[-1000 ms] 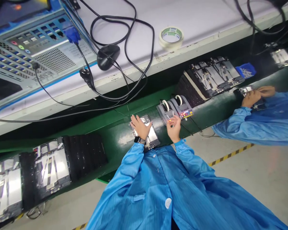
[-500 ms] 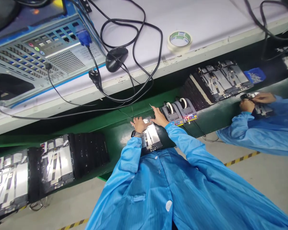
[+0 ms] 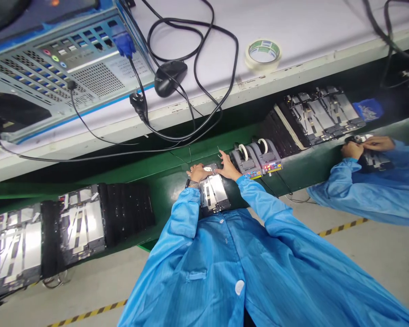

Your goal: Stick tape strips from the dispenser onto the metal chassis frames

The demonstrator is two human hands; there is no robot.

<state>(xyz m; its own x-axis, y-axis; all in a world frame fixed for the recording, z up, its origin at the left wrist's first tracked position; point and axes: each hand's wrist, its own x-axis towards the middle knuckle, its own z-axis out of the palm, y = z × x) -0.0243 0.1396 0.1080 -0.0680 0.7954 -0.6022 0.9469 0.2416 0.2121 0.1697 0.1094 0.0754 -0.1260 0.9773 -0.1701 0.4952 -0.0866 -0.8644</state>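
A flat device panel (image 3: 214, 193) with silver shielding and black strips lies on the green belt (image 3: 170, 197) right in front of me. My left hand (image 3: 198, 173), with a watch on the wrist, rests curled on the panel's far left corner. My right hand (image 3: 227, 167) presses on the far right corner, fingers stretched forward; a thin sliver, perhaps tape, pokes up beside its fingertips. Two grey tape dispensers (image 3: 257, 157) stand just right of my right hand.
Trays of similar panels (image 3: 78, 225) lie on the belt at left, more (image 3: 322, 113) at right. A co-worker's hands (image 3: 364, 146) work on another panel at far right. Above sits a shelf with a computer case (image 3: 54, 72), mouse (image 3: 170, 77), cables and tape roll (image 3: 263, 53).
My right hand left the tape dispensers and came over to the panel's far right corner. My left hand slid from the panel's middle up to its far left corner.
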